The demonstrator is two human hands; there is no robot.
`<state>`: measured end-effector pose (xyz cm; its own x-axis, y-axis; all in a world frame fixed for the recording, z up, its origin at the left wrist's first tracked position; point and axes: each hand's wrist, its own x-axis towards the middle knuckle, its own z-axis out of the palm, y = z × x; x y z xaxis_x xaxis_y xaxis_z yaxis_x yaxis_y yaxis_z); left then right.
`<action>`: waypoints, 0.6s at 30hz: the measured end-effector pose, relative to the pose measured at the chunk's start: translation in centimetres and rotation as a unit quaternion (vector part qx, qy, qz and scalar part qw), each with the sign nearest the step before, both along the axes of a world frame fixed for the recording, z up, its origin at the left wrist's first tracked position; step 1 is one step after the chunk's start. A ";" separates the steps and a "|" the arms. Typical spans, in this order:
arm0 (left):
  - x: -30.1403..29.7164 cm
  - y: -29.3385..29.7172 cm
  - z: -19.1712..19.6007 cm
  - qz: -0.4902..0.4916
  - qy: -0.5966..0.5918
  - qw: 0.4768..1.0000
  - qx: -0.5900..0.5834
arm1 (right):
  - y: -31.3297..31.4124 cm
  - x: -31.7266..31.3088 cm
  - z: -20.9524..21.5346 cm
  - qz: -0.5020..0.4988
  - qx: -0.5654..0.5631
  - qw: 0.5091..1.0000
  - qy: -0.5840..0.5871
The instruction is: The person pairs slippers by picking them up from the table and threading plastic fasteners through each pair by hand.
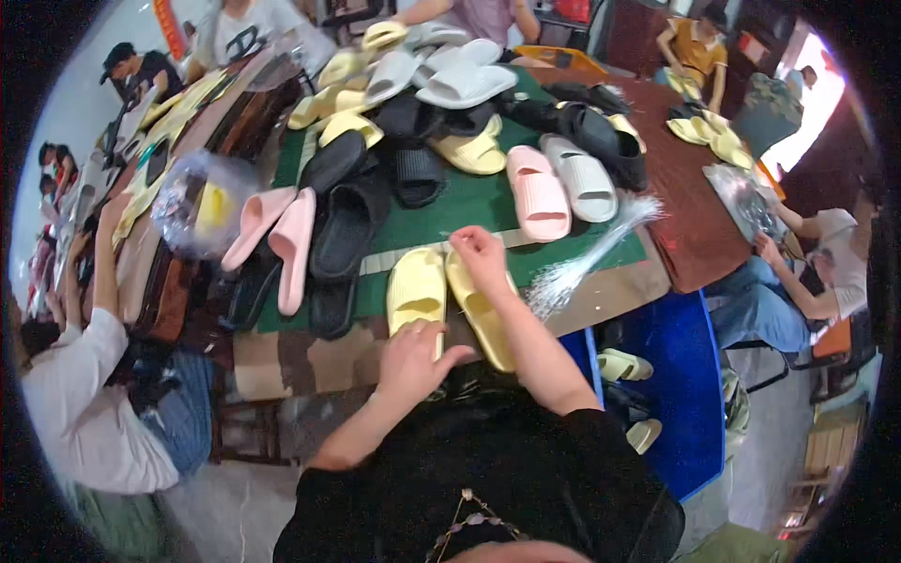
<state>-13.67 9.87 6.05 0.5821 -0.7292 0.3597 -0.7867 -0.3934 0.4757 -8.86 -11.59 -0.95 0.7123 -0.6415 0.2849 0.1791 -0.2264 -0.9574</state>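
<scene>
Two pale yellow slide slippers lie side by side on the table's front edge: a left slipper (416, 282) and a right slipper (495, 340), toes pointing away from me. My left hand (415, 364) lies over the heel end of the left slipper, thumb stretched out to the side. Above the toe of the right slipper, my right hand (481, 261) has its fingertips pinched together. Whatever is in that pinch is too small to make out. My right forearm partly covers the right slipper. A bundle of thin clear plastic strands (587, 263) lies to its right.
A pink pair (272, 239) and black slippers (349, 225) lie left. Another pink slipper (538, 192) and a grey one (579, 178) lie ahead. Grey and yellow slippers (466, 73) pile at the back. A blue bin (680, 394) stands below right. People sit on both sides.
</scene>
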 end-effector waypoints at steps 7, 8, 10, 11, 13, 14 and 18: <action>2.0 -3.7 -3.9 0.071 -0.006 0.996 0.062 | -0.4 -0.3 -0.1 0.016 0.037 0.999 -0.018; 2.0 -4.5 -4.6 0.089 -0.012 0.991 0.103 | -0.3 0.0 -0.3 -0.008 0.021 1.000 -0.009; 2.5 -5.8 -5.1 0.114 0.028 0.987 0.113 | -0.1 0.0 -0.3 0.015 0.073 0.997 -0.021; 2.7 -6.5 -5.3 0.125 0.062 0.983 0.118 | -0.3 0.2 -0.4 0.012 0.083 0.996 -0.031; 2.7 -7.1 -6.2 0.145 0.020 0.986 0.077 | -0.3 0.2 -0.4 0.008 0.090 0.995 -0.035; 2.6 -7.2 -6.3 0.151 0.012 0.986 0.067 | -0.4 0.2 -0.5 0.013 0.101 0.994 -0.035; 2.9 -7.6 -7.4 0.155 -0.009 0.986 0.055 | -0.6 0.1 -0.5 0.020 0.098 0.994 -0.049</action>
